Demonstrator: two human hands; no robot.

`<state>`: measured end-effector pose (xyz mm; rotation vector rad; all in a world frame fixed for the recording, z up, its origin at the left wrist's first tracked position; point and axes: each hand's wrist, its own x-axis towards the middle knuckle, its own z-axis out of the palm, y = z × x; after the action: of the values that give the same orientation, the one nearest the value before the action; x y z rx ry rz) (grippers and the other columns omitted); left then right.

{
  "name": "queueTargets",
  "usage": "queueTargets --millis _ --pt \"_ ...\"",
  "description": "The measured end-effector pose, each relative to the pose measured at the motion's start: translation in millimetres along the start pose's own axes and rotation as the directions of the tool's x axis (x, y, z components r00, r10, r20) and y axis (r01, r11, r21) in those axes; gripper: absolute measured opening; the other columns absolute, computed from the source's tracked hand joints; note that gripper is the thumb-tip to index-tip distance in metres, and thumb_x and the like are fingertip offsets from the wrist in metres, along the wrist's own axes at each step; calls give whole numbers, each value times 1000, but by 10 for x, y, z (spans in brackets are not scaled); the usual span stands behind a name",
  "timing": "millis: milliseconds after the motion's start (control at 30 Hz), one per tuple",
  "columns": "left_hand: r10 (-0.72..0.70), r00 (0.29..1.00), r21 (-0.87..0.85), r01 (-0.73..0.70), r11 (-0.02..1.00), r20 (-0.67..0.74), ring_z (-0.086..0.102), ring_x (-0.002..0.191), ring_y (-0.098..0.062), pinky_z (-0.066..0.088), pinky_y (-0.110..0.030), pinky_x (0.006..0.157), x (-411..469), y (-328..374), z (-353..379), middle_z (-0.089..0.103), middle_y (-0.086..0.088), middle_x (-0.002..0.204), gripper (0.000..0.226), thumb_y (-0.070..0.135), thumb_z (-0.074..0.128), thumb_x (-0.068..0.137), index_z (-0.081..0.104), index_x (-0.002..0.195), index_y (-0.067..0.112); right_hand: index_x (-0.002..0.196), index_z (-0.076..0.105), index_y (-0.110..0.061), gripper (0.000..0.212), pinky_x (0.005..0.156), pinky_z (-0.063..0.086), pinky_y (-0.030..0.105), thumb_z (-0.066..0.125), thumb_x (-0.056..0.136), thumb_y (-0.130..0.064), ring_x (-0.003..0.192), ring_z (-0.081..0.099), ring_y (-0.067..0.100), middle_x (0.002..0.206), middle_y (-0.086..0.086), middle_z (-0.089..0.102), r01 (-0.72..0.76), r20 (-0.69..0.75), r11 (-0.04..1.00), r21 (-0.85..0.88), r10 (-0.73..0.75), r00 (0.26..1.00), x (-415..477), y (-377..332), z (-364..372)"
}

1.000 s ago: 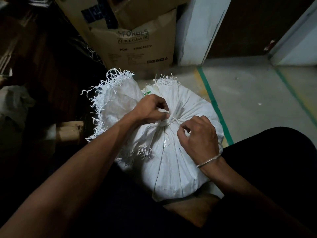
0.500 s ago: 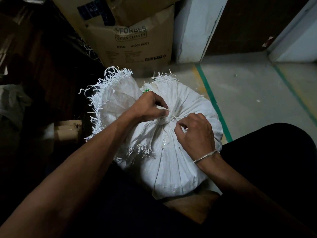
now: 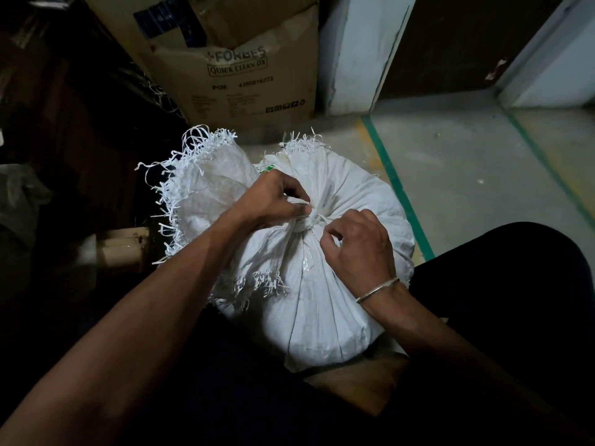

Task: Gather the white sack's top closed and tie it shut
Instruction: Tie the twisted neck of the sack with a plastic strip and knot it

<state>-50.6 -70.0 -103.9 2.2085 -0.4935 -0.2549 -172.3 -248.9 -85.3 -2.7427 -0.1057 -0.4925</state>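
Two grips pinch the tie strands: left hand, right hand. White woven sack bulges full, contents hidden.

Close behind the white sack stands a Forbes cardboard box, with a white wall corner just beside it. Open concrete floor lies to the sack's right. A small carton and dark clutter crowd its left, and the person's black-clad knee sits just beside its near right.

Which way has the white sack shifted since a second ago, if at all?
No. The white sack keeps its right edge on the green floor line, just before the cardboard box.
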Motion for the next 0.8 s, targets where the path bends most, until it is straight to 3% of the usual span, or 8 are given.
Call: queueTargets --millis 367,500,633,700,800 --pt "28 1000 66 -28 997 -8 72 79 -5 58 -34 79 -35 65 -35 78 9 82 14 26 81 74 81 87 22 76 72 -18 16 59 49 36 62 86 -23 89 53 26 81 2 56 -22 62 997 -75 26 998 123 -96 97" --pt "111 993 95 -108 990 -27 69 81 -5 57 -34 78 -115 273 -83 75 9 85 11 22 74 79 77 89 22 76 71 -18 11 67 48 36 65 85 -20 86 51 25 82 2 54 -40 9 997 -70 41 999 74 -41 156" --pt "95 986 237 -126 963 137 62 93 -18 50 -32 82 -281 379 -145 63 -3 100 33 31 59 81 75 109 23 79 72 -19 12 68 47 35 65 88 -22 79 55 24 78 1 58 -64 -71 994 90 71 995 -119 31 166" --pt "65 974 323 -135 937 216 61 93 -23 51 -35 80 -333 387 -139 60 -6 100 40 35 55 77 74 109 22 75 71 -19 11 67 48 36 66 85 -21 77 57 24 75 1 58 -63 -81 991 119 73 994 -203 11 193" --pt "81 979 448 -157 880 185 63 86 -27 48 -34 68 -368 413 -52 59 -2 95 35 39 57 72 71 101 25 74 71 -18 11 66 48 37 66 83 -19 77 55 25 74 1 58 -53 -77 992 115 62 995 -226 -13 224"
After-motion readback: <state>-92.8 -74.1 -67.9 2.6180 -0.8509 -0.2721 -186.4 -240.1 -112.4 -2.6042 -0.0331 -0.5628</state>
